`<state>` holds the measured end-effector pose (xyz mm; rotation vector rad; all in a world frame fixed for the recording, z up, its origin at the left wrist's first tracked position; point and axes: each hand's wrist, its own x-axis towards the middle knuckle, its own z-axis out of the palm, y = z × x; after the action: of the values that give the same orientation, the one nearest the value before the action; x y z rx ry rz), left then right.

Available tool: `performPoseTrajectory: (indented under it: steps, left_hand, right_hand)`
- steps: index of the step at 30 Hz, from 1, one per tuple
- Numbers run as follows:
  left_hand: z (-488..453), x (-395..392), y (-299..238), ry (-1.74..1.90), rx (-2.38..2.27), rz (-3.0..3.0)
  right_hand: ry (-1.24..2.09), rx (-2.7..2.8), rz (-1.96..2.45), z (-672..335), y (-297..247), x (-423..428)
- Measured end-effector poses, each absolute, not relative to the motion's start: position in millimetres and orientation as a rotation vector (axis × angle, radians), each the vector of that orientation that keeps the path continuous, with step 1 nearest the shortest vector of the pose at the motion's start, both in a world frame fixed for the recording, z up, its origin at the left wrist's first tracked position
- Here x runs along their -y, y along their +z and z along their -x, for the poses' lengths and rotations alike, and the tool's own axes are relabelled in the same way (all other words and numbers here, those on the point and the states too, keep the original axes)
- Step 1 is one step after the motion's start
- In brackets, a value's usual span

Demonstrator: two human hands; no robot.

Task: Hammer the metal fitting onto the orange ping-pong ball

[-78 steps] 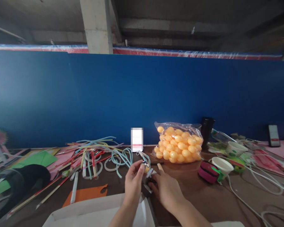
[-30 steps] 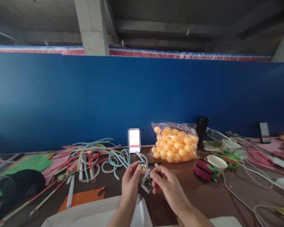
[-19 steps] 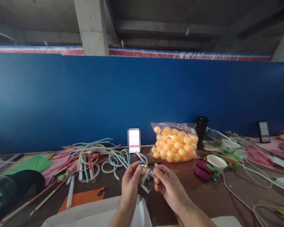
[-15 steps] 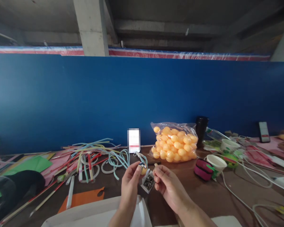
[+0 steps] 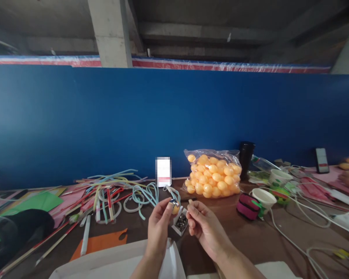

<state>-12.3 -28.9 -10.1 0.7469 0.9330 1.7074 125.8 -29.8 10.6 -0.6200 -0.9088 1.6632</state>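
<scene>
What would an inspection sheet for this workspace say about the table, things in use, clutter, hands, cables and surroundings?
Surface: dark brown table, partly covered by scattered items.
Things in use: shiny gold-and-silver ball; small metallic pieces in an open white box.
Clutter: clear plastic bag of orange balls; orange paper sheet; magenta-and-black pouch.
Hands: left hand pinches the shiny ball; right hand has fingertips together, anything between them unclear.
Cables: thin white cables loop across the table's right side.
Surroundings: blue partition panel behind; grey concrete pillar beyond.
</scene>
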Motion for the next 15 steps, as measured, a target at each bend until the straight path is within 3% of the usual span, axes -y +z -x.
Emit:
performPoseTrajectory:
  steps: [15]
  left_hand:
    - [8.6,32.9,-7.3,1.691,-0.864,-0.760]
  right_hand:
    - [1.674,0.985,0.716,-123.7,13.8,34.5]
